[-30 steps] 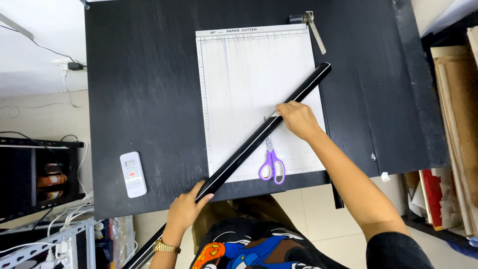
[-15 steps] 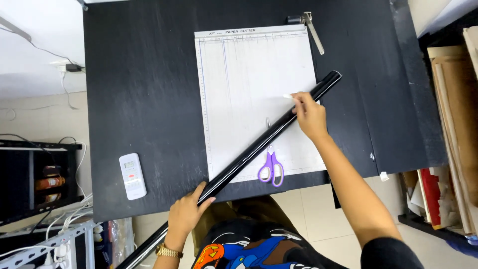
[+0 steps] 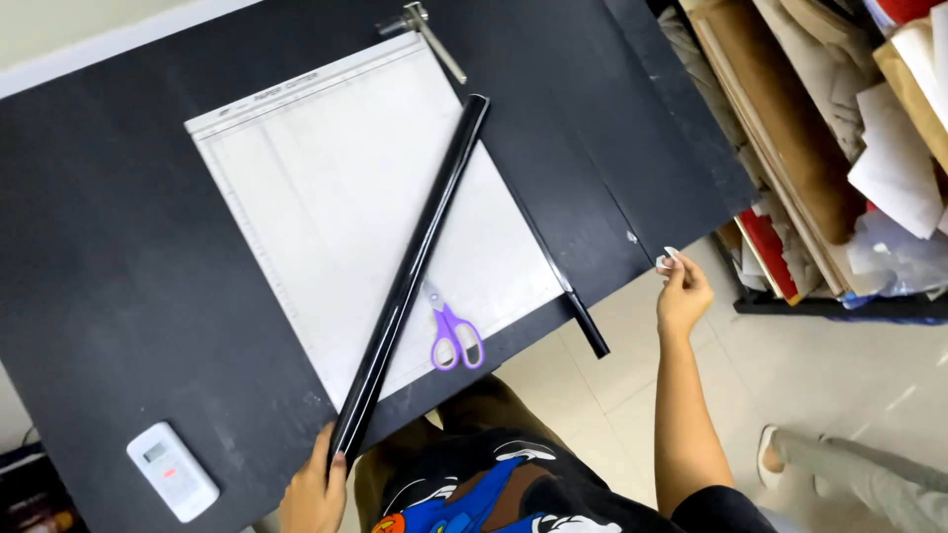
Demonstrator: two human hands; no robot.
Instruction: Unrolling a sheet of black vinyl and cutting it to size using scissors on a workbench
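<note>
Now right hand [image 3: 683,296] off the black roll [image 3: 413,276], small white scrap [image 3: 668,258] pinched.

Left hand [image 3: 314,491] gripping, right hand [image 3: 681,292] pinching

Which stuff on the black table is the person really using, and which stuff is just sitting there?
In use:
- long black roll, its near end held by the left hand
- small white scrap, pinched by the right hand
- white paper cutter board, under the roll

Just lying about:
- purple scissors
- white remote control
- paper piles on the shelf
</note>
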